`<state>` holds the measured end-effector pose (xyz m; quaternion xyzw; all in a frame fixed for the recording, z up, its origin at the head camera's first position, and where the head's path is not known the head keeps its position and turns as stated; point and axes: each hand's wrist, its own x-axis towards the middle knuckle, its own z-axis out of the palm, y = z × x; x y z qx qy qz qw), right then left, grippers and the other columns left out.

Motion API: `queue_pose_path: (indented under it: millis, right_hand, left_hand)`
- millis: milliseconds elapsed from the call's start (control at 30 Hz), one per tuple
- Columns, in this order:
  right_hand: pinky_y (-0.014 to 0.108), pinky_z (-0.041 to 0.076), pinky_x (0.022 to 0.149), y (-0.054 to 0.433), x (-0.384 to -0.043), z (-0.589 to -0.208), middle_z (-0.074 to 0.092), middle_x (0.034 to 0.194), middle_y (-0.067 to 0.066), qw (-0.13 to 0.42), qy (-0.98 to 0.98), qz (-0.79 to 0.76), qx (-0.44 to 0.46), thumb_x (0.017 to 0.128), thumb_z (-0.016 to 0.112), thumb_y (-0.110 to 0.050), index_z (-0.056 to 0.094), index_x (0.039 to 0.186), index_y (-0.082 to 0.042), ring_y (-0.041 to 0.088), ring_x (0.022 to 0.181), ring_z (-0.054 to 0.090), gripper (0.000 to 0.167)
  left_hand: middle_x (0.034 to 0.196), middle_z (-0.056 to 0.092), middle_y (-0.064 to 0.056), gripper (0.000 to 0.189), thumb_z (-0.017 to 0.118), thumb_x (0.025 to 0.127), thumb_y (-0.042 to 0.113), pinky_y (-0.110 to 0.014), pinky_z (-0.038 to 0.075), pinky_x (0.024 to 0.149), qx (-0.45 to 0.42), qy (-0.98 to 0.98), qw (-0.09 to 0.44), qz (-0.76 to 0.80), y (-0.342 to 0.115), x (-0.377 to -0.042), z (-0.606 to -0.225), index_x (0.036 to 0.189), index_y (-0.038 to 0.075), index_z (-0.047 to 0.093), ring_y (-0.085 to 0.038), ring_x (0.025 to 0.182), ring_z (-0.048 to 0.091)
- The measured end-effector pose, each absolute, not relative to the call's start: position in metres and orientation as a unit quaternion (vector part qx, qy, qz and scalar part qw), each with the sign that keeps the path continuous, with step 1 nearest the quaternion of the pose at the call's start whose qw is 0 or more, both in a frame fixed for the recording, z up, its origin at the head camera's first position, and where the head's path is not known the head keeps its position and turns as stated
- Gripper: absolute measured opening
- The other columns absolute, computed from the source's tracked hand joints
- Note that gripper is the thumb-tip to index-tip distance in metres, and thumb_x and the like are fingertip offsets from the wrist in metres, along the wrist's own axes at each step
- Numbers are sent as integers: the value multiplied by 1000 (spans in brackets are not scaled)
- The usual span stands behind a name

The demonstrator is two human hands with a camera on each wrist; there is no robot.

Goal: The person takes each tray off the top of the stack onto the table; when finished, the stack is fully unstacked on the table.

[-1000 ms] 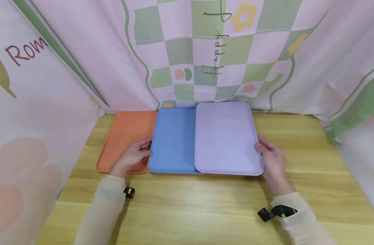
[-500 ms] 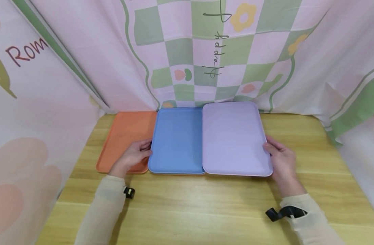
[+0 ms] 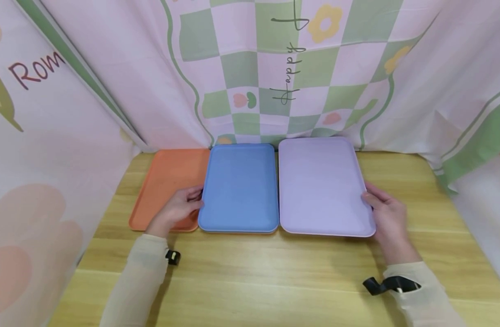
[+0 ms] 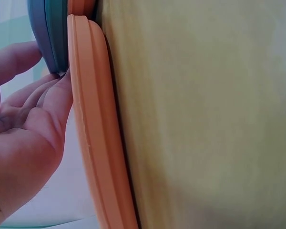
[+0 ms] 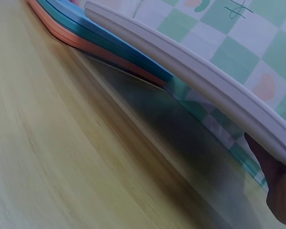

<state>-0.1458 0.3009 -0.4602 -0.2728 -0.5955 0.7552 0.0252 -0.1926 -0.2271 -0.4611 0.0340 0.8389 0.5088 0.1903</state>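
Lavender tray up on the right, stack braced on the left

Hands are well apart, both gripping. Right hand (image 3: 389,215) has the lavender tray (image 3: 325,186) by its right rim, thumb on top, fingers below. Tray is off the table (image 3: 242,277), just right of the stack; right wrist view shows a shadowed gap under it. One-sided grip probably works because the tray looks light.

Left hand (image 3: 176,209) pinches the stack's left edge: thumb on the blue tray (image 3: 239,188), fingers low against the teal tray (image 4: 54,28). I read that as bracing, to stop the layers sliding. Lower orange tray (image 4: 80,6) forms the base (head view barely shows it).

Loose orange tray (image 3: 164,181) lies left of the stack, under the left hand. Can't tell from here whether it touches the stack.
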Motion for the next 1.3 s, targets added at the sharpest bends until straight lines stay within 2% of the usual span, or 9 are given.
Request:
queue_pose_path:
  millis: [200, 333, 433, 567, 733, 900, 967, 1133, 1300]
  right_hand:
    - [16, 61, 72, 306, -147, -464, 75, 107, -22, 20, -611, 742, -274, 98, 81, -17, 70, 145, -21, -5, 95, 70, 48]
    - [15, 61, 73, 309, -149, -467, 75, 129, -16, 11, -633, 724, -275, 99, 81, -20, 68, 147, -22, -6, 96, 68, 50]
    - [15, 61, 73, 309, -151, -470, 75, 127, -17, 4, -645, 715, -271, 99, 81, -21, 67, 149, -21, -6, 94, 68, 52]
    - [16, 61, 71, 308, -154, -474, 74, 105, -24, 4, -648, 715, -263, 100, 80, -18, 66, 150, -17, -5, 91, 70, 52]
    - [16, 61, 73, 305, -158, -479, 75, 116, -19, 1, -650, 712, -265, 101, 78, -18, 66, 150, -17, -5, 94, 69, 51]
    - [13, 60, 72, 303, -160, -485, 75, 103, -26, 10, -683, 683, -260, 103, 76, -18, 65, 151, -14, -8, 90, 68, 49]
    - [11, 59, 74, 301, -161, -486, 77, 105, -25, 18, -717, 649, -254, 104, 73, -18, 64, 151, -11, -10, 91, 67, 49]
    - [4, 54, 80, 294, -162, -487, 72, 140, 1, 37, -783, 570, -248, 107, 65, -18, 62, 152, -8, -13, 100, 65, 47]
    - [0, 50, 84, 290, -161, -485, 62, 151, 13, 49, -815, 524, -244, 108, 58, -19, 62, 153, -10, -6, 118, 67, 45]
  left_hand:
    - [168, 41, -27, 65, 60, 108, 5, -52, 39, 128, 35, 840, 189, 507, -227, -192, -461, 167, -3, 33, -41, 158, 41]
    - [169, 40, -26, 65, 59, 108, 5, -52, 38, 129, 35, 841, 188, 506, -228, -192, -463, 167, -2, 33, -40, 158, 40]
    - [169, 40, -27, 65, 59, 108, 5, -52, 38, 129, 36, 840, 188, 507, -228, -192, -463, 167, -3, 32, -40, 158, 40]
    - [168, 40, -28, 65, 59, 108, 5, -52, 39, 128, 39, 840, 188, 507, -228, -192, -463, 167, -4, 32, -41, 158, 40]
    - [168, 40, -28, 65, 59, 109, 5, -52, 39, 128, 38, 841, 188, 505, -228, -193, -463, 167, -4, 32, -41, 158, 40]
    - [169, 40, -26, 65, 60, 108, 6, -52, 39, 129, 34, 842, 191, 503, -228, -194, -464, 167, -2, 33, -40, 159, 40]
    - [169, 40, -25, 65, 60, 108, 6, -51, 39, 129, 31, 841, 192, 504, -229, -195, -464, 167, -2, 33, -39, 159, 40]
    - [170, 40, -26, 66, 60, 108, 6, -52, 38, 129, 29, 840, 195, 505, -229, -195, -465, 167, -2, 33, -40, 159, 39]
    - [170, 41, -24, 66, 60, 108, 6, -51, 39, 129, 32, 843, 193, 500, -229, -196, -465, 167, -1, 34, -38, 159, 40]
